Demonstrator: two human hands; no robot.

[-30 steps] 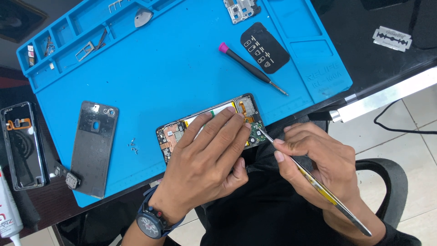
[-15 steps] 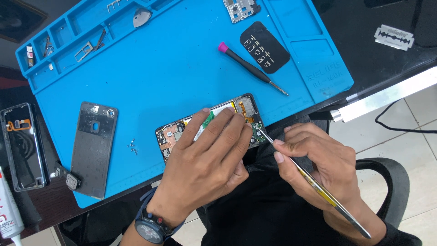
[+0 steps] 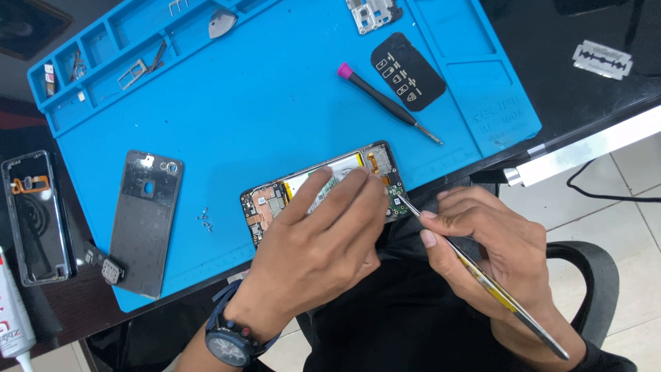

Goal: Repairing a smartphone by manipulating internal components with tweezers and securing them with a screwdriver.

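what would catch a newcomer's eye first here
The opened phone at the near edge of the blue repair mat, pinned under the left hand. The right hand holds tweezers, tip at the phone's lower end. A pink-capped screwdriver lies farther back, the removed back cover to the left.

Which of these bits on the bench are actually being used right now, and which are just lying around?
In use:
opened phone, pressed down by the left hand
tweezers, held in the right hand, tip at the phone's lower end

Lying about:
screwdriver
back cover
clear case
razor blade
loose screws
blue mat under it all
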